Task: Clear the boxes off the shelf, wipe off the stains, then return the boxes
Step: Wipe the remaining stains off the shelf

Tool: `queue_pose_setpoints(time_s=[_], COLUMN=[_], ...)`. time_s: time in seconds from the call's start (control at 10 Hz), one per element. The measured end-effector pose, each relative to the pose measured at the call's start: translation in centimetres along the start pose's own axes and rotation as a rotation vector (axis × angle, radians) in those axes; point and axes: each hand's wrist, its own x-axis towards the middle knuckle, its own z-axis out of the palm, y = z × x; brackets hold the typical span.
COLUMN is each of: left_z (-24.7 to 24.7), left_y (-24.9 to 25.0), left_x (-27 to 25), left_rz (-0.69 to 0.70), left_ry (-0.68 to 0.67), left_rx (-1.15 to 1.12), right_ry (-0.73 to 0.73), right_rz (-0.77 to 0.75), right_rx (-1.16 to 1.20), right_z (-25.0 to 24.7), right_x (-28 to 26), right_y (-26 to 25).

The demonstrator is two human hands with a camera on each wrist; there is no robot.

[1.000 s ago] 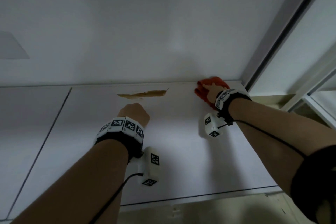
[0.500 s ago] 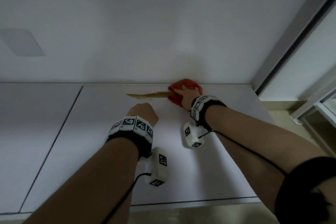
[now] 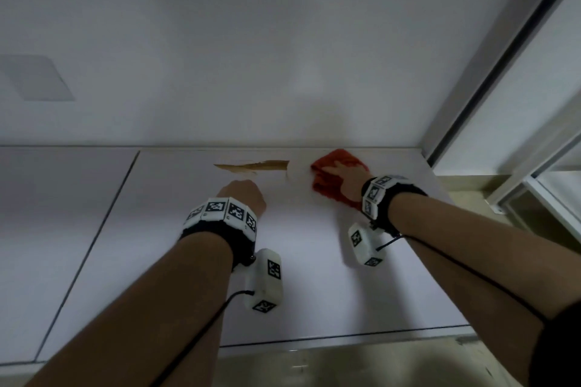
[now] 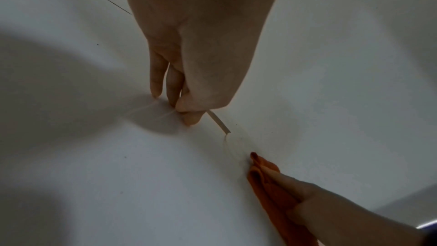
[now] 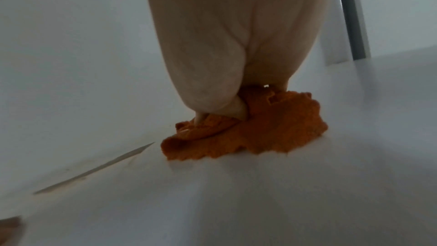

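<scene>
A brown streak of stain [image 3: 251, 165] lies on the white shelf [image 3: 314, 276] close to the back wall. Just right of it, my right hand [image 3: 341, 177] presses an orange-red cloth [image 3: 327, 185] onto the shelf, fingers laid over it and thumb tucked into a fold [image 5: 236, 111]. A pale wet smear [image 3: 295, 173] sits between the cloth and the stain's right end. My left hand [image 3: 243, 195] holds nothing; its fingertips [image 4: 156, 89] rest on the shelf just in front of the stain [image 4: 218, 123]. No boxes are in view.
The white back wall [image 3: 283, 56] rises right behind the stain. A grey vertical frame [image 3: 490, 78] bounds the shelf on the right. A thin seam [image 3: 103, 226] splits the shelf top at the left. The front edge [image 3: 345, 338] runs under my forearms.
My right hand swept the cloth left onto the stain's right end, then back to the right, leaving a pale smear. The left hand stayed put.
</scene>
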Motion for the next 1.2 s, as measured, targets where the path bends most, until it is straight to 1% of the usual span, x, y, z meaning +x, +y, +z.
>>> queue_pose_setpoints(time_s=[0.1,0.2,0.3,0.4,0.5,0.6,0.7,0.8,0.9,1.0,1.1,1.2], left_z=[0.6,1.0,1.1,1.0,0.9,0.7,0.5,0.3,0.8,1.9,2.6,2.9], left_y=[-0.2,-0.3,-0.3,-0.7,-1.0,-1.6,-2.5,-4.4,-6.8,-7.9,-7.5,-7.5], left_x=[0.1,0.7,1.1,1.5,1.7,1.4,1.0,0.8,0.8,1.4,2.0,2.2], left_rz=[0.008,0.011,-0.001,0.056,0.073,0.135,0.153,0.080,-0.001,-0.004,-0.012,0.002], left_ry=[0.011,0.090,0.130,0.138,0.120,0.072,0.124,0.107,0.098,0.061,0.064,0.042], left_rx=[0.026,-0.040,-0.077,-0.032,0.058,0.208,0.108,0.143,0.200,0.177,0.093,0.095], right_ry=[0.177,0.140,0.197,-0.031,-0.089,-0.050,0.141,0.122,0.088,0.015,-0.024,0.103], right_rz=[0.029,-0.019,-0.076,-0.050,-0.096,-0.154,-0.158,-0.104,-0.020,-0.107,-0.165,-0.231], right_rx=[-0.090,-0.045,0.023,0.059,0.375,0.319,0.099,-0.199,-0.307,-0.431,-0.473,-0.449], right_z=[-0.1,0.5,1.5,3.0,3.1,2.6,1.2,0.9,0.2,-0.4,0.0,1.3], right_x=[1.3,2.1,2.5,2.9,0.1,-1.3,-1.9,-1.0,0.4,2.0,2.5,2.3], right_y=[-0.5,-3.4,-5.8,-6.7,-6.6,-4.1,-1.7,-1.9,-3.2,-5.2,-7.2,-8.7])
